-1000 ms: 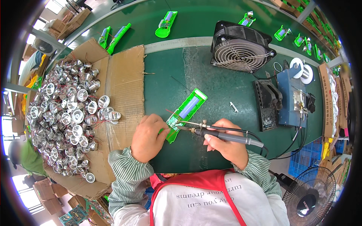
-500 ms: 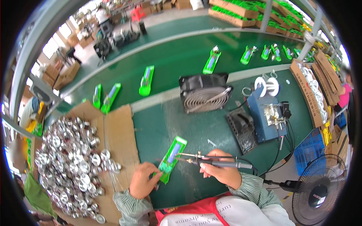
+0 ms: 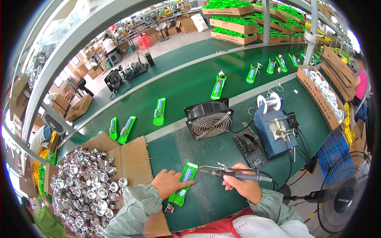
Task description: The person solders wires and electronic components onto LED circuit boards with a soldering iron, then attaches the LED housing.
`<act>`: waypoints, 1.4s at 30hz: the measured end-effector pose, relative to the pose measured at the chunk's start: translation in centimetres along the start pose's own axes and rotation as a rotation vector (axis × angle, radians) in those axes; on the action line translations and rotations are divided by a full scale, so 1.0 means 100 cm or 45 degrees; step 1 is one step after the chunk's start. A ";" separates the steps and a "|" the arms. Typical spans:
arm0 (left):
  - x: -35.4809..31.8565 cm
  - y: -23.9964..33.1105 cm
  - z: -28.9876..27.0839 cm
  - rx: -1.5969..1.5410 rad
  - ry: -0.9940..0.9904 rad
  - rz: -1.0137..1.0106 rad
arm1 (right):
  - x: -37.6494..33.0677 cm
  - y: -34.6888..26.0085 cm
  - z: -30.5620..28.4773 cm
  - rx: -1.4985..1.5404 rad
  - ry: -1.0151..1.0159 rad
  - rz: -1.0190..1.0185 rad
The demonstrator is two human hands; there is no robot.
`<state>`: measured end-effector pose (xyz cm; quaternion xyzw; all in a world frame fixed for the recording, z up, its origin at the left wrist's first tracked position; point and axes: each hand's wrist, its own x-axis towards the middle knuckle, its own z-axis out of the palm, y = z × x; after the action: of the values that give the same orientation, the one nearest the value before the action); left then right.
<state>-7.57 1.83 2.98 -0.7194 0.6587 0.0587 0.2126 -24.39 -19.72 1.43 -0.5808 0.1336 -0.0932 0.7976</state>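
On the green bench lies a bright green plastic housing [image 3: 182, 194] with a blue cylindrical battery [image 3: 187, 174] inside. My left hand [image 3: 168, 183] rests at its left edge, fingers spread and one digit stretched across it. A small silvery part [image 3: 170, 208] sits at the housing's near end. My right hand [image 3: 245, 184] grips a soldering iron [image 3: 242, 175] with a thin wire-feed tube along it. The iron's tip points left, beside the far end of the housing.
Left, a cardboard box [image 3: 134, 160] holds many shiny reflector cups [image 3: 91, 190]. Ahead stand a black fan [image 3: 209, 119], a black iron stand [image 3: 251, 146] and a blue solder feeder [image 3: 274, 129] with cables. Beyond, a green conveyor [image 3: 186, 91] carries several housings. A pedestal fan [image 3: 343, 194] stands right.
My left hand has shifted from the housing's near end up along its left side, its fingers spreading. The iron's tip has moved off the battery area to the right. The view has tilted.
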 end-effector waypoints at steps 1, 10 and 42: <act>0.000 0.001 -0.001 0.006 0.000 0.002 | 0.000 0.000 0.000 0.003 0.002 -0.005; -0.010 0.044 0.016 -0.008 -0.044 -0.748 | 0.004 -0.002 -0.006 0.039 0.015 -0.043; -0.022 0.055 0.039 -1.073 0.882 -0.722 | -0.001 0.015 0.019 -0.117 -0.093 0.008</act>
<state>-12.46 5.07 -1.01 -0.8659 0.3929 0.0179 -0.3090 -23.82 -17.48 0.57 -0.6194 0.1104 -0.0634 0.7747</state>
